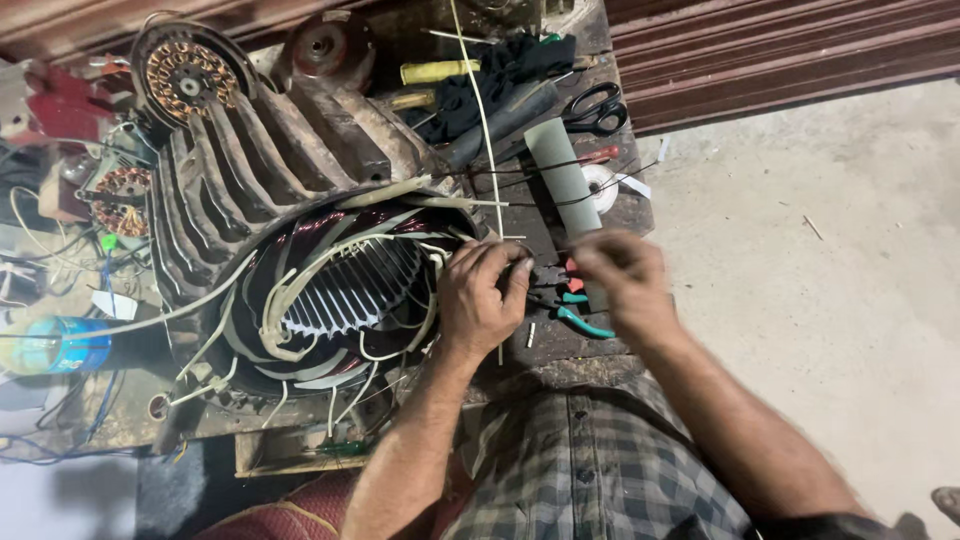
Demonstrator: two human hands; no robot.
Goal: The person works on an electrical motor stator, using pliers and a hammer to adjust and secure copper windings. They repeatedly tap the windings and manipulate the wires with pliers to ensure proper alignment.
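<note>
The right hand is motion-blurred, so its grip cannot be told. It covers part of the pliers. The left hand hides the wire ends it pinches. The can at left is blurred.

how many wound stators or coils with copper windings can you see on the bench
3. The big finned stator lies under the left hand. A small round copper coil sits at top left, and another at the left edge, partly hidden by clutter. More may be hidden.
</note>
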